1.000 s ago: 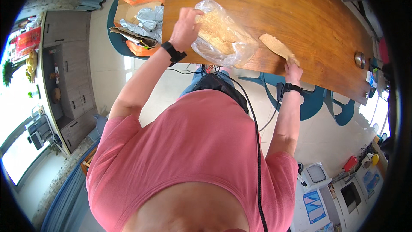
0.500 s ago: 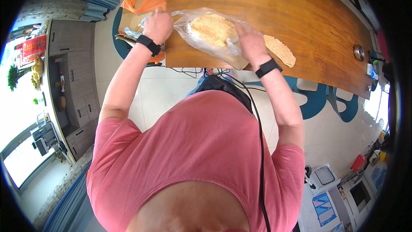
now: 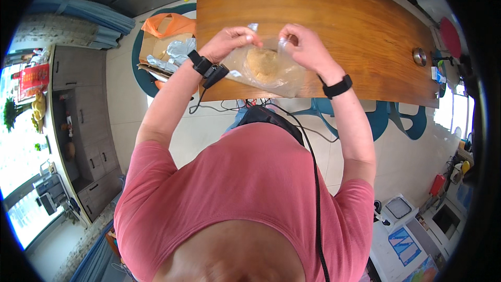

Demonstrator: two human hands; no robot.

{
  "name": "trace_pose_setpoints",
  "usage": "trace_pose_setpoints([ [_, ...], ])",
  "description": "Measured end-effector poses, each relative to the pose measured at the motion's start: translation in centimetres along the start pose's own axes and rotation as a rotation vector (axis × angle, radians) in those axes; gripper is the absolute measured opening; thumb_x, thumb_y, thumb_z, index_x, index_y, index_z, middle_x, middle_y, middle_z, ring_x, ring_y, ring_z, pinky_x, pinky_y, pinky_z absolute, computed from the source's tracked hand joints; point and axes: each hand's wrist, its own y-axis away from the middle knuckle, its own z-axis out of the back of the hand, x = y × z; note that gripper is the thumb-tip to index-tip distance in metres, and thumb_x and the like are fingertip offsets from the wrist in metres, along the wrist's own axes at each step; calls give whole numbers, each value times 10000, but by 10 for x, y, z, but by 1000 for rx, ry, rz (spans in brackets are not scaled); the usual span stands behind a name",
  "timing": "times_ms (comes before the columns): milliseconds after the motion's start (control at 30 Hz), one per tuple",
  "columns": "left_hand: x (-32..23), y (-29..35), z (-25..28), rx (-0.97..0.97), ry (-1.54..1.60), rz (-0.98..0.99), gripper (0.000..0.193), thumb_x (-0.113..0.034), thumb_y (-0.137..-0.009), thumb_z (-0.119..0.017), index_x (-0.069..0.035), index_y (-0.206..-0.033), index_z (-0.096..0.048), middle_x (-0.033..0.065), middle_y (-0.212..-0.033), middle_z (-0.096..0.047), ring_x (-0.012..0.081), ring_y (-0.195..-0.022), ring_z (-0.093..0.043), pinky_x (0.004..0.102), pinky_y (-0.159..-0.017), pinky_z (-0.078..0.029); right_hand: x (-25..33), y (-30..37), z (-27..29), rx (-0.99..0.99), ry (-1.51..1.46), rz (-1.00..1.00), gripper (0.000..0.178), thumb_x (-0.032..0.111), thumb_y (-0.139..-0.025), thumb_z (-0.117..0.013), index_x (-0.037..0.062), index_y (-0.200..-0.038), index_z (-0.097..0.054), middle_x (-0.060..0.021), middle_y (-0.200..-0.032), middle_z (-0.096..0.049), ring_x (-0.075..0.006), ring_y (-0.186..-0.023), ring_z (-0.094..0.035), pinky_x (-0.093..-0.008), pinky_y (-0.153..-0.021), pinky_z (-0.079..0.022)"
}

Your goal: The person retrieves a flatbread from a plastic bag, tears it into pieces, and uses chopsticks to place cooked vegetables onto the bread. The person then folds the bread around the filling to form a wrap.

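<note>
A clear plastic bag (image 3: 289, 81) lies on the wooden table near its front edge. Through the film shows a pale yellow, crumbly-looking flat food piece (image 3: 264, 65); its exact kind is unclear. At the bag's upper edge my left hand (image 3: 229, 43) has thumb and fingers closed on the film. Across the opening, a short gap away, my right hand (image 3: 308, 49) pinches the other side between thumb and forefinger. A small silvery scrap (image 3: 253, 26) shows just beyond my left fingertips. Each wrist carries a black band.
Left of the wooden table (image 3: 365, 36), a teal chair (image 3: 136, 68) holds a cardboard box (image 3: 151, 47), an orange bag (image 3: 169, 23) and crumpled silvery wrapping (image 3: 180, 48). A round metal bowl (image 3: 419, 56) stands at the table's right end. Black cables (image 3: 219, 107) hang along the front edge.
My right hand has moved up to the bag's far edge, and my left hand has come right to meet it. The flat piece right of the bag is no longer seen.
</note>
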Motion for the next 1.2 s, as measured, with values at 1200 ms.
trace_pose_setpoints([
  [1200,19,-6,-6,-28,-798,-387,175,-113,-790,-691,-86,-746,-524,41,-793,-652,181,-644,-565,278,-594,-447,-39,8,-65,-310,-237,86,230,194,-900,-604,-14,-974,-668,-46,-867,-664,-137,-841,-598,-278,-784,-465],
])
